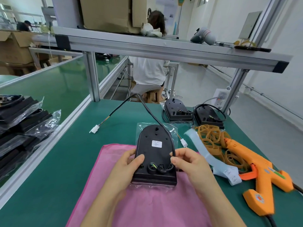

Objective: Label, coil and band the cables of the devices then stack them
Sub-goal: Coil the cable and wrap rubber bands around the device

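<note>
Device (155, 154), black, white label already on its back. We hold it back-up over the far edge of the pink cloth (147, 207), which we judge is there to spare its front from scratches.

Left hand (129, 163): fingers (132, 153) curled round the device's left edge, thumb on its back, steadying it.

Right hand (186, 161): fingers (177, 152) pinch the cable (147, 110) at the device's right edge, probably to start the coil. The cable arcs away beyond the cloth, and its white connector (94, 129) lies on the tabletop (49, 177) left of the cloth's far corner.

Rubber bands (211, 136) and label strip (203, 151): just right of the cloth, in easy reach.

Two further devices (177, 110), cables looped: beyond the cloth.

Bagged stack (21, 122): well left of it.
</note>
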Available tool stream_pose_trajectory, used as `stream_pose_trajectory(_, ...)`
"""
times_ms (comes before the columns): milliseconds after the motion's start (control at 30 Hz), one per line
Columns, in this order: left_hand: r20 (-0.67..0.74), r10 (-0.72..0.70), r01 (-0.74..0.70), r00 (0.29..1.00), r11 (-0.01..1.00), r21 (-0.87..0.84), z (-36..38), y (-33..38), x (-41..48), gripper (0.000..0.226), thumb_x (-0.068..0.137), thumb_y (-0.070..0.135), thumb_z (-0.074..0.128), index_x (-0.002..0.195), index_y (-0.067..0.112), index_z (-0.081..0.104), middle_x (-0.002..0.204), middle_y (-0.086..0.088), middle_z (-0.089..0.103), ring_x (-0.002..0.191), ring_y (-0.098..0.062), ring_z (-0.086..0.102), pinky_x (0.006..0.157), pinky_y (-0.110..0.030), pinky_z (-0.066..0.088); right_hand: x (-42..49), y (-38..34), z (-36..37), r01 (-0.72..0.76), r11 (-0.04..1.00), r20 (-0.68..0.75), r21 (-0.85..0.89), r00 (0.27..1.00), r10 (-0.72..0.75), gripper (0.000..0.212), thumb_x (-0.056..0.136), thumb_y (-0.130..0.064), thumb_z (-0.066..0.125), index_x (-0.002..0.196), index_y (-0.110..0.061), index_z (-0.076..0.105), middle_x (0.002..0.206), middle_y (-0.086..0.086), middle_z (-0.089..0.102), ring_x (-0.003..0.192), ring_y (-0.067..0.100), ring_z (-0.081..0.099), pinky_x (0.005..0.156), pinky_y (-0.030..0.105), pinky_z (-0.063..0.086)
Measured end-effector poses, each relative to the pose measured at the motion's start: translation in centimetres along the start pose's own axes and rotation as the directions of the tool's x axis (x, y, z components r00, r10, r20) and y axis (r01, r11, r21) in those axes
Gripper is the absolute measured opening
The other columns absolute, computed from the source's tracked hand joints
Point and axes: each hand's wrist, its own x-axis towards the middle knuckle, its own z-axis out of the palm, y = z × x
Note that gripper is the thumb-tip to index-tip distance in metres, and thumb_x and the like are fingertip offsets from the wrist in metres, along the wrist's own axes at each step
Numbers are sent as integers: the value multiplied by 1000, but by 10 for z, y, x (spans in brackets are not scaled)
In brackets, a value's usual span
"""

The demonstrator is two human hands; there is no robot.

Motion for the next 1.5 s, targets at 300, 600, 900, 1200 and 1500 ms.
stream_pose_trajectory(300,10,47,-47,999,999,2,5,-3,-1,23,94,15,60,111,30,59,95,2,75,87,-13,73,72,-23,54,11,2,7,-7,996,-46,-93,999,3,13,79,-5,70,78,-18,72,66,-11,67,61,-1,56,60,11,47)
stream_pose_trajectory(600,19,42,-42,999,999,-17,7,5,-4,28,92,15,63,118,23,58,94,0,76,87,-17,73,70,-25,55,10,24,14,-93,989,-259,-116,964,60,26,77,-14,77,89,-30,60,109,-1,58,98,10,54,80,22,41)
stream_pose_trajectory(900,99,42,-44,994,999,24,12,8,-10,31,92,20,63,121,27,56,102,0,75,95,-18,72,80,-29,54,15,17,4,-413,785,186,461,911,369,54,66,-33,75,111,-4,69,112,20,69,104,37,66,93,49,51)
stream_pose_trajectory(1200,69,755,-405,652,269,873,5,51,27,53,87,23,70,138,20,53,131,-10,52,118,-31,50,102,-46,40,19,13,5,-379,831,134,407,925,355,36,60,-32,74,88,-10,78,100,20,72,88,34,71,74,39,58)
stream_pose_trajectory(1500,672,318,-504,668,-472,724,16,121,82,34,96,53,44,109,34,70,107,11,66,114,-15,49,117,-36,9,9,7,4,-382,842,158,382,924,348,35,68,-30,71,91,-4,76,100,23,72,88,36,71,73,41,60)
